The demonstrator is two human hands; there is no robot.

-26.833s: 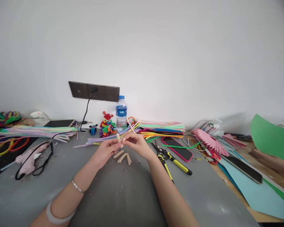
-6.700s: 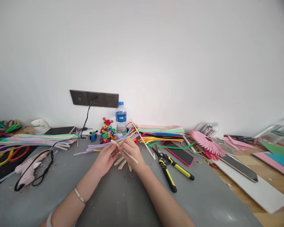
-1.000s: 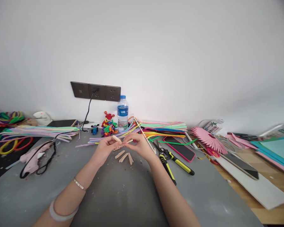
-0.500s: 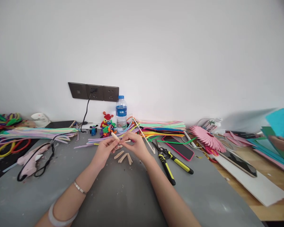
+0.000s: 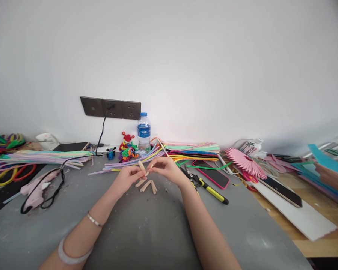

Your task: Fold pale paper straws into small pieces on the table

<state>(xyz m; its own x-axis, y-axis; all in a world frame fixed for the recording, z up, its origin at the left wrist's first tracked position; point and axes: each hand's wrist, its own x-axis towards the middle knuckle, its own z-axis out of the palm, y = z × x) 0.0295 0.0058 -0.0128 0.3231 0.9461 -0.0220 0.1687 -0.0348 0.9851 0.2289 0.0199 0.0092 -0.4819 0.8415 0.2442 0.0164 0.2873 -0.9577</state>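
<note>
My left hand (image 5: 129, 177) pinches a beige, fuzzy piece like a folded pipe cleaner (image 5: 142, 167), its rounded end pointing up. Close against it, my right hand (image 5: 165, 168) has thumb and finger pressed together on a thin beige stem end (image 5: 147, 173). Whether the two beige parts are joined I cannot tell. On the grey table just below lie a short beige piece (image 5: 141, 183) and a bent beige piece (image 5: 150, 186) shaped like an upside-down V. Behind my right hand a long beige pipe cleaner (image 5: 162, 147) slants up, its lower part hidden.
Yellow-and-black pliers (image 5: 212, 192) and a pink-cased phone (image 5: 211, 174) lie right of my hands. Behind stand a water bottle (image 5: 144, 135) and bundles of colored pipe cleaners (image 5: 194, 152). A pink glue gun (image 5: 35, 193) with its cord lies left. Another person's hand (image 5: 331, 176) holds blue paper at right.
My right hand has shifted slightly right and turned, now covering part of the pliers and the long beige stem. The beige piece in my left hand stands more upright. The other person's blue paper moved lower.
</note>
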